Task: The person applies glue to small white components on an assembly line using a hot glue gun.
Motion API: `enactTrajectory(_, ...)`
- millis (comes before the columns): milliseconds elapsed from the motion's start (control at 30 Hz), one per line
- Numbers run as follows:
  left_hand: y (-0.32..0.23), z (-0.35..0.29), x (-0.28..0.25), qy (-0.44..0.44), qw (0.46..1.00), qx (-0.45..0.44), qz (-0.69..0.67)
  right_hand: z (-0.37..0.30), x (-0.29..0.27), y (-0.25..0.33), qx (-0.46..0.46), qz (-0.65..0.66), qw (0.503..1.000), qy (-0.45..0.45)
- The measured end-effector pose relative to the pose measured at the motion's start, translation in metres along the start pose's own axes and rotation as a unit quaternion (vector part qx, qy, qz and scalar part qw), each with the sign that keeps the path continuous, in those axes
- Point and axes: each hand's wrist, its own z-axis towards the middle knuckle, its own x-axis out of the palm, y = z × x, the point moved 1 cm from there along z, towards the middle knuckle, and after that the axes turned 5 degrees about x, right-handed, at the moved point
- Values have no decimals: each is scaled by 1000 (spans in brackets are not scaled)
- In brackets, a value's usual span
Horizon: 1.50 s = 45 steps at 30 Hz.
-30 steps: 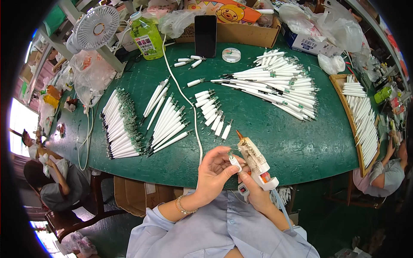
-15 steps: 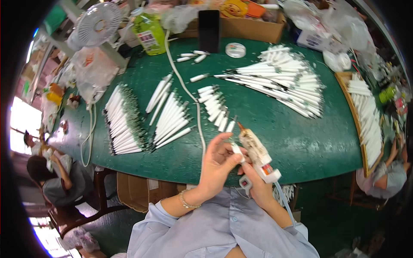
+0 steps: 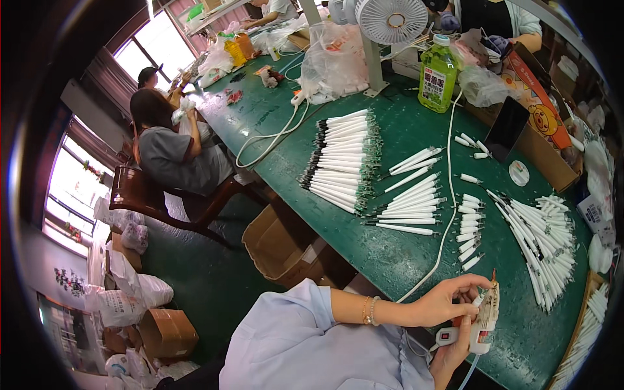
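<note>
At the table's near edge, my right hand (image 3: pixel 457 351) grips a stained white hot glue gun (image 3: pixel 485 320), its tip pointing away from me. My left hand (image 3: pixel 445 303) is closed, pinching a short white tube piece (image 3: pixel 479 301) close beside the gun. Fingers partly cover that piece. A small white switch box (image 3: pixel 446 336) on a cord hangs by my right hand. Just beyond my hands, similar short white pieces (image 3: pixel 469 224) lie in a column. Long white rods with green ends lie in a stack (image 3: pixel 341 162), a smaller fan (image 3: pixel 413 208) and a large heap (image 3: pixel 539 244).
A white cable (image 3: pixel 450 221) crosses the green table (image 3: pixel 383 250). At the back stand a green liquid bottle (image 3: pixel 437 78), a fan (image 3: pixel 393 21) and a dark phone (image 3: pixel 508 129). A wooden tray (image 3: pixel 572 335) of white rods sits at right. A co-worker (image 3: pixel 179 153) sits at left.
The view has swung to the left, so table and hands appear farther right. My left hand still pinches the short piece, and my right hand still holds the glue gun.
</note>
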Motion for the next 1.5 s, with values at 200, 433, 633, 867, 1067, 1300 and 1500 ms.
enactTrajectory(200, -29, 18, -9, 14, 997, 27, 68, 10, -9, 9, -40, 28, 999, -20)
enactTrajectory(433, -81, 96, -66, 11, 875, 228, 428, 25, -62, 17, -138, 22, 985, -97)
enactTrajectory(633, -71, 175, -130, 5, 775, 122, 621, 28, -43, 19, -185, 20, 982, -38)
enactTrajectory(867, -40, 211, -142, 31, 698, 113, 706, 24, -45, 25, -179, 10, 983, -40)
enactTrajectory(1067, -50, 214, -146, 96, 696, 44, 710, 25, -45, 26, -172, 10, 985, -30)
enactTrajectory(1300, -21, 254, -141, -19, 609, 145, 780, 24, -42, 27, -184, 7, 982, -46)
enactTrajectory(1500, -17, 263, -129, -14, 501, 85, 861, 26, -41, 27, -176, 13, 983, -52)
